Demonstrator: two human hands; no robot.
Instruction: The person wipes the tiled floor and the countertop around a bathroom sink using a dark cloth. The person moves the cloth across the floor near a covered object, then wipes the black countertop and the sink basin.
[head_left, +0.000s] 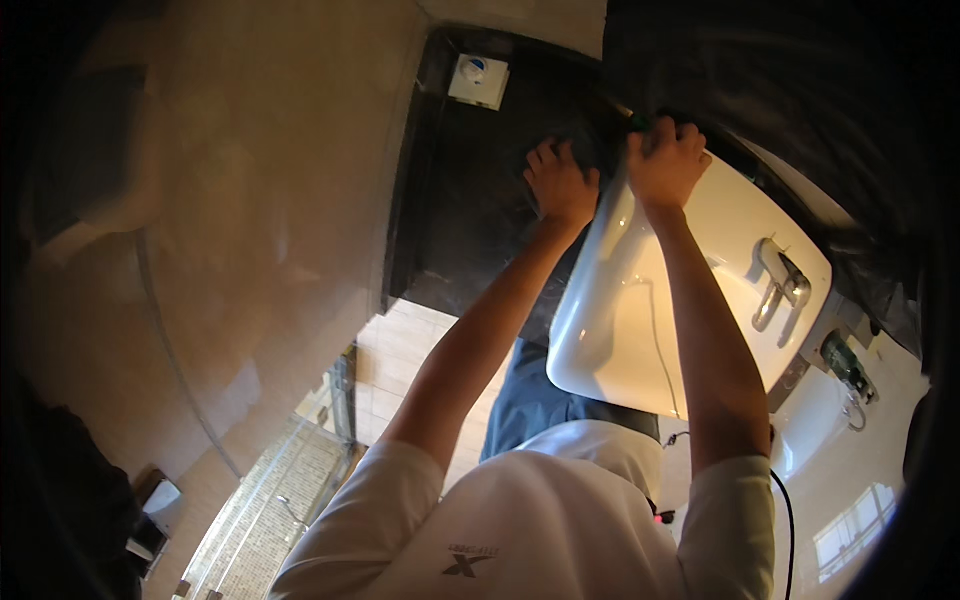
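Observation:
My left hand lies palm down over the dark countertop, fingers bent and somewhat apart. A darker patch surrounds its fingers; whether that is a cloth or only shadow, I cannot tell. Just to the right, the white ceramic washbasin is set along the counter. At the basin's far end, my right hand curls its fingers over the rim, with the fingertips in shadow. On the basin's right side stands a chrome mixer tap. My right forearm crosses above the bowl and hides part of it.
A small white box with a blue and white round top sits in the counter's far left corner. A tiled wall borders the counter. Below are a pale tiled floor and a glass-sided shower area. A black cable hangs at right.

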